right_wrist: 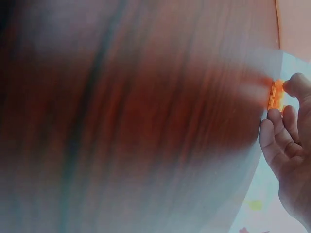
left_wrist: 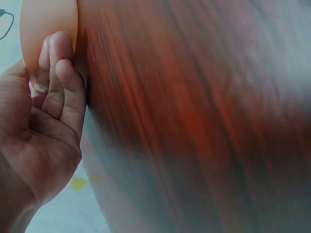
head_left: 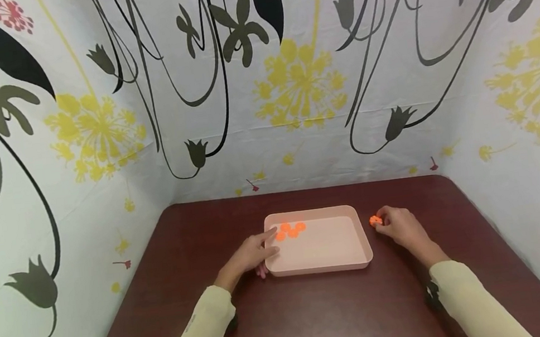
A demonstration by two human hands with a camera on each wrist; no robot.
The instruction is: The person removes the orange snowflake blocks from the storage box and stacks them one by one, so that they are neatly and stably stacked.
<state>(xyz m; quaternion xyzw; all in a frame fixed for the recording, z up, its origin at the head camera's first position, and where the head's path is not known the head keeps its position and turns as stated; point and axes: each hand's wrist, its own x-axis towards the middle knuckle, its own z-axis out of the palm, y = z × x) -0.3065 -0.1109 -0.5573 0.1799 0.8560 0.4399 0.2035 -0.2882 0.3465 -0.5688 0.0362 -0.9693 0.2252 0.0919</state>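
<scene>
A shallow pink tray (head_left: 325,249) lies on the table, with several flat orange pieces (head_left: 293,233) in its back left part. My left hand (head_left: 250,254) holds the tray's left side, its thumb and a finger reaching over the rim; in the left wrist view the other fingers of the hand (left_wrist: 48,121) lie curled against the tray's outer wall (left_wrist: 48,19). To the right of the tray, my right hand (head_left: 403,226) pinches an orange piece (head_left: 375,221) just above or on the table. The right wrist view shows the orange piece (right_wrist: 275,95) between thumb and fingers of that hand (right_wrist: 291,145).
The dark red-brown table (head_left: 319,320) has rounded back corners. White cloth (head_left: 313,152) printed with flowers and stems hangs behind it and on both sides. Part of the tray (right_wrist: 296,24) shows at the top right of the right wrist view.
</scene>
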